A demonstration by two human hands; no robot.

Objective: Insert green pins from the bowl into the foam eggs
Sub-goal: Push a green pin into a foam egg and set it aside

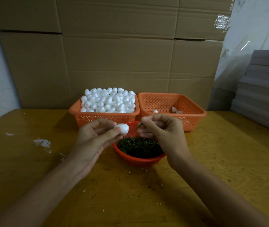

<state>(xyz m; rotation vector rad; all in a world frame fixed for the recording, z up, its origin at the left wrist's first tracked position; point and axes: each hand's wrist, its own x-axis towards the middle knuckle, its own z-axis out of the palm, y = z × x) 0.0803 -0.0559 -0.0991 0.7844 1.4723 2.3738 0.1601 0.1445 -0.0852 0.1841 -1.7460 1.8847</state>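
Count, from my feed: two orange baskets, one red bowl, two hands.

- Left basket (84, 117): heaped above its rim with white foam eggs (109, 100), too many for me to count.
- Right basket (191, 119): three eggs (173, 109) lie on its floor, two touching and one apart to their left.
- Bowl (138, 160): stands on the desk (32, 177) just in front of the baskets, holding a dense pile of green pins (138, 146), uncountable.
- One foam egg (123, 128) in hand, one pin (140, 126) in hand.
- White crumbs scattered on the desk; cardboard boxes (114, 54) stand behind.

Hands: both are raised over the bowl's far rim, forearms coming in from the lower corners. Left hand (96, 134) is palm up, fingers (112, 133) clamped on the egg between thumb and forefinger. Right hand (161, 130) is curled, fingertips pinching the single pin, which is tilted with its lower end toward the egg. Pin and egg are near each other but apart.
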